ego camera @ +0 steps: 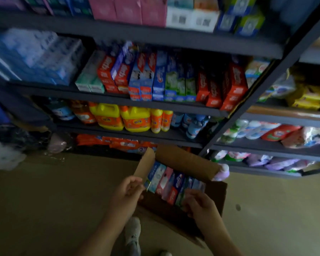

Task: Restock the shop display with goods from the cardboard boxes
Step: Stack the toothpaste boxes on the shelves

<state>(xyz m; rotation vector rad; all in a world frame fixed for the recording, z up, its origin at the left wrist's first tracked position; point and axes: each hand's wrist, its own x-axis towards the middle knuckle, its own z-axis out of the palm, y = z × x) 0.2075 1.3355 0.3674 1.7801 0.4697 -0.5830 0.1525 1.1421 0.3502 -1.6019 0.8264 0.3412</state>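
Note:
An open cardboard box (185,161) sits on the floor in front of the dark shelving. A row of toothpaste cartons (171,182) in blue, pink and red stands upright inside it. My left hand (127,191) is at the left end of that row, fingers curled against the outermost blue carton beside the raised box flap (145,164). My right hand (199,204) grips the right end of the row, fingers curled over the carton tops. More toothpaste cartons (164,78) fill the second shelf up.
Yellow and orange detergent jugs (126,118) stand on the shelf below the toothpaste, orange packs (118,143) on the lowest shelf. A second shelf unit (284,141) with pouches is at right. My shoe (132,231) is on the beige floor beside the box.

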